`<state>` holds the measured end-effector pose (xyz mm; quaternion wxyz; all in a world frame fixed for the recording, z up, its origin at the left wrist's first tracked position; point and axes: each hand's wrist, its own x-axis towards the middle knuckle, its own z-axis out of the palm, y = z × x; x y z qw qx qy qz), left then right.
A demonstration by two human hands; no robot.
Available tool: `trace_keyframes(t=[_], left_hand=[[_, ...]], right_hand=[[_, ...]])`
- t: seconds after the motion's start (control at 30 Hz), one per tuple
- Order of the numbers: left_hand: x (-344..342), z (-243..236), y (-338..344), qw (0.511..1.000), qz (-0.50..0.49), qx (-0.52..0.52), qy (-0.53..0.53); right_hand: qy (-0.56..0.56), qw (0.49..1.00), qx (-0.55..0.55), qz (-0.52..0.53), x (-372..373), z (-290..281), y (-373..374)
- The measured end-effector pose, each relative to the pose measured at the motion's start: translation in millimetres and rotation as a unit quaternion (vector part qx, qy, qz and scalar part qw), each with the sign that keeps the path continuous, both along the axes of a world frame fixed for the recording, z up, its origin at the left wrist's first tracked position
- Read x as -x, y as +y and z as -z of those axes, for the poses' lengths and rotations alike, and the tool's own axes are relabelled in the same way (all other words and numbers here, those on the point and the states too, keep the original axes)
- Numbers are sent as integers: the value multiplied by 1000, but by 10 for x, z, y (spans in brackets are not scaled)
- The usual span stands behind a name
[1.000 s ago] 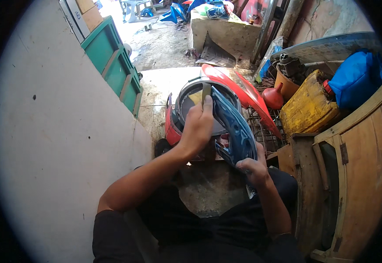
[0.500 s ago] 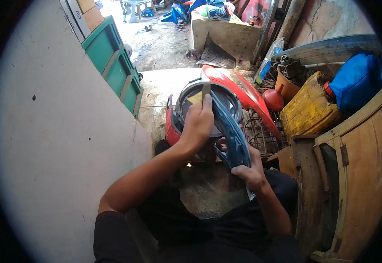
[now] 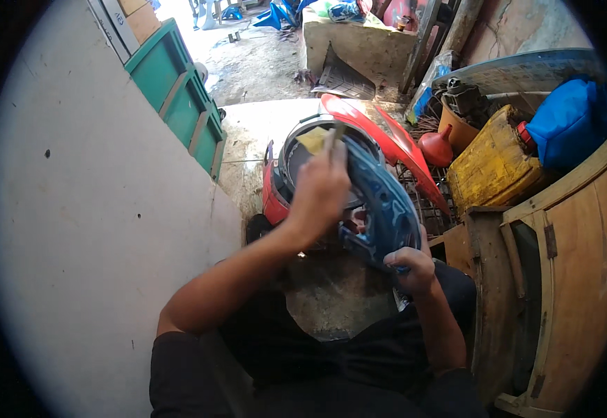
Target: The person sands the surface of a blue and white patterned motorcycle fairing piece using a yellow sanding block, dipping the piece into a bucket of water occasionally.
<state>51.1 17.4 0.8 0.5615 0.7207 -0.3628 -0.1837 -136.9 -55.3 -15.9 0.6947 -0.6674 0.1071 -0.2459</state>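
My right hand (image 3: 415,268) is closed around the lower end of a glossy blue curved plastic panel (image 3: 387,205), like a motorcycle body part. The panel is tilted, its broad outer face turned up. At its upper left edge, my left hand (image 3: 319,188) pinches a folded yellowish sheet (image 3: 312,141) that looks like sandpaper; motion blurs the fingers. Behind both hands stands a round grey basin (image 3: 291,150), its inside partly covered by the hand and the panel.
Red body panels (image 3: 404,150) lean right of the basin. Further right are a red funnel (image 3: 436,146), a yellow jerrycan (image 3: 495,164), a blue bag (image 3: 573,125) and a wooden frame (image 3: 582,265). A white wall (image 3: 108,209) runs along my left, with a green panel (image 3: 178,97) beyond.
The blue panel has swung to the right and turned its outer face more into view. My right hand moved slightly right and up; my left hand shifted a little right with the yellowish sheet.
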Motion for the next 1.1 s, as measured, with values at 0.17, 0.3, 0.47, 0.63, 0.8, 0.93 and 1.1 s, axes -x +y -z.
trace_keyframes(t=[0.17,0.3,0.47,0.63,0.8,0.93,1.1], left_hand=[[240,50,37,978,-37,40,-200],[72,-115,13,993,-2,-24,-115],[407,-44,90,966,-15,6,-259],[353,-65,85,970,2,14,-241],[73,-120,36,985,-15,-15,-168],[463,-91,120,928,26,24,-371],[50,-134,42,959,39,-82,-269]], right_hand=[[-135,957,250,56,109,415,-169],[-115,951,263,116,119,339,-141],[-134,934,300,139,196,348,-227],[-99,944,292,114,236,382,-215],[-135,950,269,82,106,255,-153],[-88,963,250,51,240,433,-233],[-7,975,-221,-2,30,-118,42]])
